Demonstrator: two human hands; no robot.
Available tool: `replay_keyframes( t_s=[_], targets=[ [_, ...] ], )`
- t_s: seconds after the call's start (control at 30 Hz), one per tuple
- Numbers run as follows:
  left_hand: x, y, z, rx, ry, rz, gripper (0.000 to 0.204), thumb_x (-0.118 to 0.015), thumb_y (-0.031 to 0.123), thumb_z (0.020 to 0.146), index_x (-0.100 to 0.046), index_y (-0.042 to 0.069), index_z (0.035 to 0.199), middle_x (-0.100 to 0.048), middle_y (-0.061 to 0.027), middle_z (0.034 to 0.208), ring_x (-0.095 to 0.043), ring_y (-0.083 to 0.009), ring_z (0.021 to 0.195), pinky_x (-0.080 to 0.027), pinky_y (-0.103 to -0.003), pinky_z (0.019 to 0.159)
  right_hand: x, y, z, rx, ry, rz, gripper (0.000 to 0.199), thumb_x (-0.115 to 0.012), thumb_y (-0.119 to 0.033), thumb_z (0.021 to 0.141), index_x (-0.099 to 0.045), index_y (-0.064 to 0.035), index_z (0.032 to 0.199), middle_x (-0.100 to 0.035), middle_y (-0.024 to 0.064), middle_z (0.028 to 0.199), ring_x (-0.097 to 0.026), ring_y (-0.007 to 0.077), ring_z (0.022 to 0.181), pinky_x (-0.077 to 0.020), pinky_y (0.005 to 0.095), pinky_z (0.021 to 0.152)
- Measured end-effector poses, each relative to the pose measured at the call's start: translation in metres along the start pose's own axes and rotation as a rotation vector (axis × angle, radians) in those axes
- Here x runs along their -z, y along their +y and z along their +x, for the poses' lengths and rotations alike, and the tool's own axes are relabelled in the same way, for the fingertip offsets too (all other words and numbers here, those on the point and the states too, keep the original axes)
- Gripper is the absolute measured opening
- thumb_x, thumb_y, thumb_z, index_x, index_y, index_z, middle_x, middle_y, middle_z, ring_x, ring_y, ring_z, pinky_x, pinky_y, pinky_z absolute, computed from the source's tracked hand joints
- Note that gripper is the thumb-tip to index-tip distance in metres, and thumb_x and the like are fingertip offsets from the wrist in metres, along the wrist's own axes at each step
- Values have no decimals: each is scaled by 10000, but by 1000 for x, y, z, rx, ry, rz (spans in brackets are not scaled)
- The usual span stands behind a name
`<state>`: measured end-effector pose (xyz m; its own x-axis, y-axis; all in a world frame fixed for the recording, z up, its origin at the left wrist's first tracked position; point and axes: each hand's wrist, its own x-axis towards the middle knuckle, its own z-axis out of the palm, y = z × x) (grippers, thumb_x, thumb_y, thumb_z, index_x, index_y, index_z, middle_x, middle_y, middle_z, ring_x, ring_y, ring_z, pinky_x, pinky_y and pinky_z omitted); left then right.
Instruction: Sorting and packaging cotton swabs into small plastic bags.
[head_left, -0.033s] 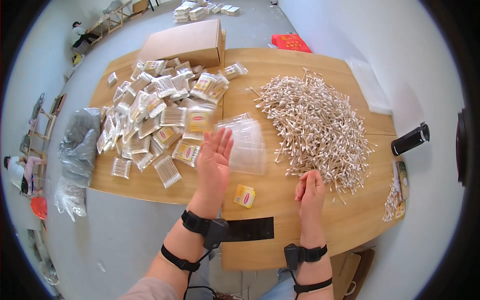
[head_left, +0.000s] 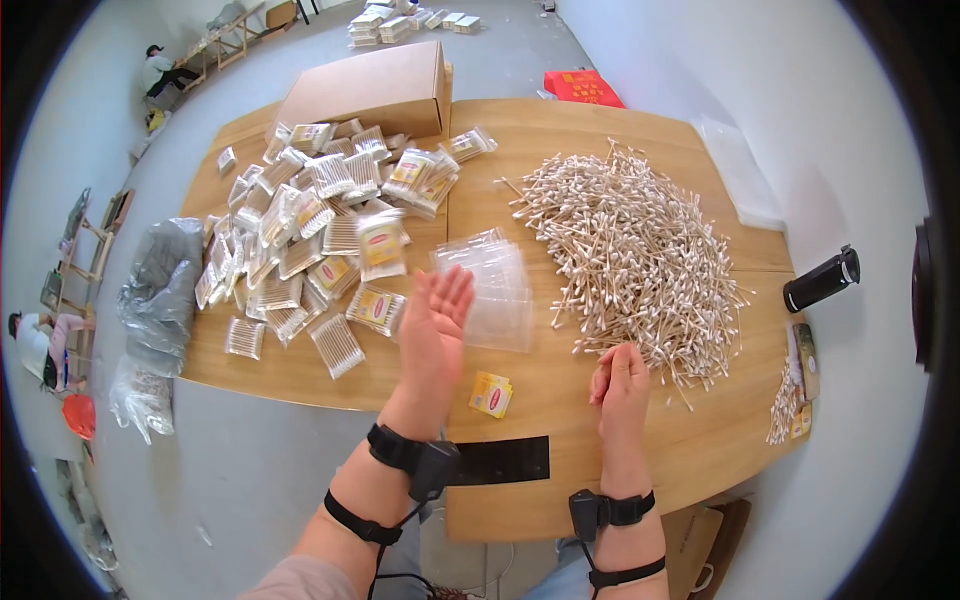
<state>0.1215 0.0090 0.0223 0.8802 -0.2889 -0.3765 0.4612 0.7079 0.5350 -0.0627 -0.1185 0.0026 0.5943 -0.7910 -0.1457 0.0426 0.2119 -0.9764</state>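
My left hand point(head_left: 435, 325) is raised over the wooden table point(head_left: 520, 480), fingers spread, palm turned to the right, holding nothing. Just right of it lies a stack of clear plastic bags point(head_left: 500, 285). My right hand point(head_left: 620, 385) rests at the near edge of a large heap of wooden cotton swabs point(head_left: 630, 250), fingers curled together. Whether it grips any swabs is hidden. A small stack of yellow and red labels point(head_left: 491, 394) lies between my two hands.
Many filled swab packets point(head_left: 320, 235) cover the table's left half, behind them a closed cardboard box point(head_left: 375, 90). A grey plastic bag point(head_left: 160, 290) hangs off the left edge. A black bottle point(head_left: 822, 280) lies at the right. People sit at the far left.
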Motion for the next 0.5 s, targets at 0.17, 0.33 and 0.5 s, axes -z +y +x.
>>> replay_keyframes(
  t_s=[0.17, 0.33, 0.5],
  targets=[
    [1, -26, -24, 200, -209, 233, 309, -483, 343, 990, -560, 64, 879, -598, -61, 702, -562, -146, 590, -470, -272, 547, 9, 6, 0, 3, -39, -100, 261, -483, -272, 1000, -524, -70, 840, -444, -16, 556, -405, 59, 434, -319, 217, 391],
    [10, -29, -31, 39, -422, 594, 246, -530, 243, 974, -571, 95, 783, -533, -1, 626, -485, -67, 510, -370, -214, 446, -16, 14, -1, -27, -59, -167, 129, -550, -177, 963, -539, -82, 875, -485, -30, 617, -446, 42, 488, -351, 211, 427],
    [-6, -31, -36, -102, -550, 691, 70, -570, 123, 944, -586, 71, 898, -568, 9, 746, -518, -66, 654, -396, -201, 584, -21, 9, 1, 86, -103, -230, 127, -560, -160, 954, -520, -63, 883, -496, -34, 636, -471, 54, 545, -375, 215, 487]
  ],
)
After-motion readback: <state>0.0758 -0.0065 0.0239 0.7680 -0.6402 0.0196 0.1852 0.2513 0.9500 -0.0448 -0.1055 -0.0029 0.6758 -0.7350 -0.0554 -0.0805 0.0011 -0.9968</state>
